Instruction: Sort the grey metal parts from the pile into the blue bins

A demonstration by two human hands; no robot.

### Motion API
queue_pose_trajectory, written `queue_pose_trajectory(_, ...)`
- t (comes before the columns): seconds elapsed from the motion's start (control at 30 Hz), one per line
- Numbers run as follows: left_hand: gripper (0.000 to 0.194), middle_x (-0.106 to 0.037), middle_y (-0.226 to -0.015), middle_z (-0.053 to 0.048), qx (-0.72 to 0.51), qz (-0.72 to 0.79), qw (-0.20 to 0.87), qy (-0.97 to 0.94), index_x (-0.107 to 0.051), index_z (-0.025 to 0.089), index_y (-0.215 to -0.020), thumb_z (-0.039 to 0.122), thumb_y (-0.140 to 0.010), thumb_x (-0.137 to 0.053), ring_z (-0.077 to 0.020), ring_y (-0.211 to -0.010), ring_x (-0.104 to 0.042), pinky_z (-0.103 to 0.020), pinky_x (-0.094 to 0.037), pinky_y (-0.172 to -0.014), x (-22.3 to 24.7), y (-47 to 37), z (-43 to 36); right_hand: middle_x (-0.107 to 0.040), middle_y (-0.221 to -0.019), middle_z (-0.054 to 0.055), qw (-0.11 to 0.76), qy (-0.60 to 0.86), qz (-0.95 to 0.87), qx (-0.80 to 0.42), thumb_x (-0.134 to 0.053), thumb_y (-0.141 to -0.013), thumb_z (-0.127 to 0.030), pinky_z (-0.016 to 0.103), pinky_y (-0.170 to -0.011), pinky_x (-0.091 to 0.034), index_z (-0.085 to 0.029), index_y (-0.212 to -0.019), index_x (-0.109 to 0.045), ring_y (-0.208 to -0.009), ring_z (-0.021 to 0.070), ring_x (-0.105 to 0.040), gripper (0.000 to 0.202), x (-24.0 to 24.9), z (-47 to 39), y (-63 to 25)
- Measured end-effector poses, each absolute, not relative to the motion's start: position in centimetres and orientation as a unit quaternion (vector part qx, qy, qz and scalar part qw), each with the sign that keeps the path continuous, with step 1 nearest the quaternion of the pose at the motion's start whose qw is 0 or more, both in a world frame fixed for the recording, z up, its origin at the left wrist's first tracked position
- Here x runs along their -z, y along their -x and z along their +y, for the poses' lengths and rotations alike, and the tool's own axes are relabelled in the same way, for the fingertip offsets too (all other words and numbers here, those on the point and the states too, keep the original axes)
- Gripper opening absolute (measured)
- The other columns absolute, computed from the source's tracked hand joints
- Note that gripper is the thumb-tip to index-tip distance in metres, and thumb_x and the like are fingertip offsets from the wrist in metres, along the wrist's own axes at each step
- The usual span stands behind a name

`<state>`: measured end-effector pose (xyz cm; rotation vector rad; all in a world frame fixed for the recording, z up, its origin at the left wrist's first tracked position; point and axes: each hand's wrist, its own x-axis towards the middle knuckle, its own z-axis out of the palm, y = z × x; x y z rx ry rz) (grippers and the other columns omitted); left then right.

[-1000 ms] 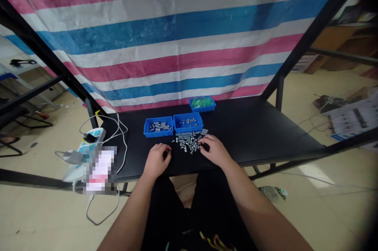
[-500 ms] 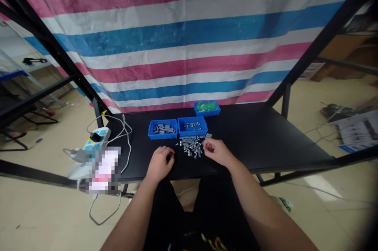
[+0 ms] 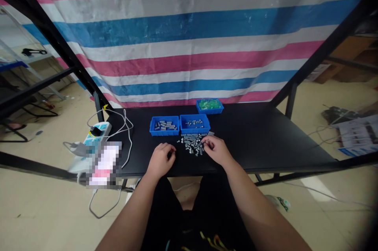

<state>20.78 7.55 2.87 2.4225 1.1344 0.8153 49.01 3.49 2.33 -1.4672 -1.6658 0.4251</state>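
A pile of small screws and metal pieces (image 3: pixel 192 145) lies on the black table in front of two blue trays. At the pile's right edge is my right hand (image 3: pixel 215 148), its fingers closed in a pinch; what they hold, if anything, is too small to name. My left hand (image 3: pixel 161 159) rests on the table left of the pile, fingers curled together, their tips partly hidden. The left blue tray (image 3: pixel 164 132) holds grey metal pieces. Beside it, the right blue tray (image 3: pixel 195 129) holds small screws.
Farther back stands a blue tray with green items (image 3: pixel 210 105). On the left are a power strip (image 3: pixel 96 134), white cables (image 3: pixel 129 140) and a blurred-out phone-like object (image 3: pixel 104 163). A striped sheet (image 3: pixel 189 46) hangs behind the table (image 3: pixel 265 136), between black frame posts.
My right hand's fingertips have come closer together at the pile's right side. The left hand keeps its place on the table. The camera view has shifted slightly.
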Motion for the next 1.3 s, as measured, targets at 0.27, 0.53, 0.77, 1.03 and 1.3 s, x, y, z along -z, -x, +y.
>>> queue_pose_trajectory(0.27, 0.014, -0.065, -0.088, -0.004, -0.28, 0.401, 0.177, -0.854, -0.065, 0.023, -0.094, 0.013, -0.088, -0.056, -0.0218, -0.089, -0.06, -0.038, -0.048, -0.085, -3.0, -20.8, 7.5, -0.062, -0.068, -0.002, 0.371, 0.588, -0.699, -0.167, -0.06, -0.082, -0.02, 0.025, -0.059, -0.039, -0.022, -0.081, -0.07, -0.06, 0.0127, -0.051, 0.01, -2.9, 3.4, -48.3)
queue_pose_trajectory(0.53, 0.014, -0.065, -0.088, -0.004, -0.288, 0.401, 0.18, -0.851, -0.064, 0.023, -0.094, 0.013, -0.088, -0.055, -0.0218, -0.088, -0.061, -0.038, -0.048, -0.084, -2.9, -20.7, 7.5, -0.054, -0.059, -0.003, 0.452, 0.578, -0.638, -0.233, -0.064, -0.077, -0.024, 0.024, -0.052, -0.039, -0.021, -0.073, -0.064, -0.052, 0.0114, -0.049, 0.005, -2.1, 4.1, -49.0)
queue_pose_trajectory(0.77, 0.015, -0.066, -0.088, -0.004, -0.288, 0.403, 0.176, -0.851, -0.064, 0.023, -0.095, 0.013, -0.088, -0.056, -0.0224, -0.089, -0.061, -0.038, -0.049, -0.084, -2.7, -20.7, 7.6, -0.069, -0.078, 0.005, 0.561, 0.561, -0.557, -0.247, -0.069, -0.083, -0.039, 0.028, -0.061, -0.05, -0.02, -0.096, -0.067, -0.066, 0.0172, -0.063, 0.023, -2.0, 5.1, -48.6)
queue_pose_trajectory(1.03, 0.015, -0.065, -0.087, -0.004, -0.288, 0.406, 0.178, -0.849, -0.064, 0.023, -0.094, 0.013, -0.088, -0.056, -0.022, -0.088, -0.061, -0.037, -0.049, -0.083, -2.8, -20.8, 7.6, -0.056, -0.062, -0.003, 0.413, 0.581, -0.669, -0.212, -0.062, -0.082, -0.025, 0.024, -0.053, -0.037, -0.022, -0.08, -0.066, -0.052, 0.0112, -0.047, 0.005, -2.8, 2.8, -49.2)
queue_pose_trajectory(1.3, 0.014, -0.066, -0.087, -0.004, -0.287, 0.404, 0.179, -0.85, -0.065, 0.023, -0.094, 0.013, -0.088, -0.055, -0.0218, -0.088, -0.06, -0.038, -0.049, -0.084, -2.8, -20.8, 7.6, -0.066, -0.076, -0.001, 0.311, 0.571, -0.73, -0.211, -0.065, -0.077, -0.018, 0.023, -0.059, -0.039, -0.023, -0.083, -0.067, -0.063, 0.0123, -0.056, 0.008, -4.0, 2.3, -49.1)
